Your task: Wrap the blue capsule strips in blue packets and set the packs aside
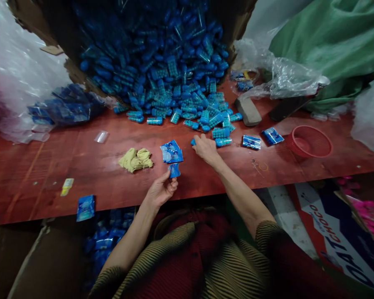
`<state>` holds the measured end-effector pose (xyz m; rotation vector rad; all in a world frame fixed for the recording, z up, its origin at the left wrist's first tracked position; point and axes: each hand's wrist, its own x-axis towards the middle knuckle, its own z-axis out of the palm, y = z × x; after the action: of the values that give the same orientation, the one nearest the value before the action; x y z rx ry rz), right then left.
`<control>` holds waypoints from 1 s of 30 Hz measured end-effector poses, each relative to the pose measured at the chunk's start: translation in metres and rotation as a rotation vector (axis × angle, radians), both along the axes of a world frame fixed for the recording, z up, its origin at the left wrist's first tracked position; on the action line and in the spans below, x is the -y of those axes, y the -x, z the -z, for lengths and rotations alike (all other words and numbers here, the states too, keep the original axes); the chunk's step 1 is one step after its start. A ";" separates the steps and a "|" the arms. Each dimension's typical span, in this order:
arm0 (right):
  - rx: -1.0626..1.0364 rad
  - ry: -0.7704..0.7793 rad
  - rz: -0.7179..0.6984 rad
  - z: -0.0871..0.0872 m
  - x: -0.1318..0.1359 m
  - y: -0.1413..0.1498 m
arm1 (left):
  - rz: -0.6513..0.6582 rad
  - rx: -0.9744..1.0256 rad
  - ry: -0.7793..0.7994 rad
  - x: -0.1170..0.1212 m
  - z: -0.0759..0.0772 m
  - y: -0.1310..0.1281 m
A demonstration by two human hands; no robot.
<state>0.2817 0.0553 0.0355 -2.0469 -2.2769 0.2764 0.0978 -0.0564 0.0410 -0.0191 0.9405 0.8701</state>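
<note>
My left hand (161,189) pinches a small blue packet (174,170) just above the near edge of the red-brown table (50,166). A few flat blue packets (171,151) lie stacked right beyond it. My right hand (205,148) reaches forward, fingers curled on a blue plastic piece (193,141) at the edge of a big heap of blue plastic pieces (174,83) spilling from a tipped cardboard box (34,25).
A yellow rag (136,159) lies left of the packets. A red mesh basket (309,141) and two more blue packets (262,139) sit to the right. A clear bag of blue items (62,107) is at left. One packet (86,207) rests near the front edge.
</note>
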 end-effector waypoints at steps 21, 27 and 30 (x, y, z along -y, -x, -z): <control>-1.727 0.337 0.032 -0.035 0.082 -0.002 | -0.021 0.013 0.056 0.005 0.000 -0.010; -1.665 0.309 -0.014 -0.038 0.085 0.001 | -0.066 -0.003 0.031 0.007 -0.003 -0.011; -1.647 0.283 -0.025 -0.041 0.091 0.003 | -0.070 -0.002 0.007 0.006 -0.002 -0.010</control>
<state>0.2789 -0.0355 0.0764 -0.9191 -1.1425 1.5619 0.1079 -0.0625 0.0433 -0.0576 0.9494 0.9314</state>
